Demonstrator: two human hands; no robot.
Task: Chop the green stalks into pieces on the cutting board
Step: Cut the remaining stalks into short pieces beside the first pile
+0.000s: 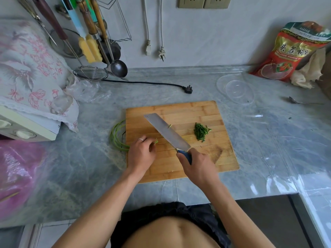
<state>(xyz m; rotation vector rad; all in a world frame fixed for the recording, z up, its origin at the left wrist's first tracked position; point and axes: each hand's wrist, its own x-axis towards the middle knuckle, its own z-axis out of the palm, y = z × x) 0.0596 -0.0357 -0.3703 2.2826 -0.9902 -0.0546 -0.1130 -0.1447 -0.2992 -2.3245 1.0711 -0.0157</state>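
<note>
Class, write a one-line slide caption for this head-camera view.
Left hand holds green stalks on the cutting board; right hand grips the cleaver beside chopped pieces.

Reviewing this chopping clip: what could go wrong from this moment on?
The left hand pinches the green stalks with fingertips right beside the cleaver edge, so a cut could nick them. The uncut stalks curl off the cutting board onto the counter and may slip. Cut pieces could scatter.

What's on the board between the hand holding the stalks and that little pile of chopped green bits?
In the head view, the cleaver blade slants across the cutting board between the left hand and the chopped pile.
</note>
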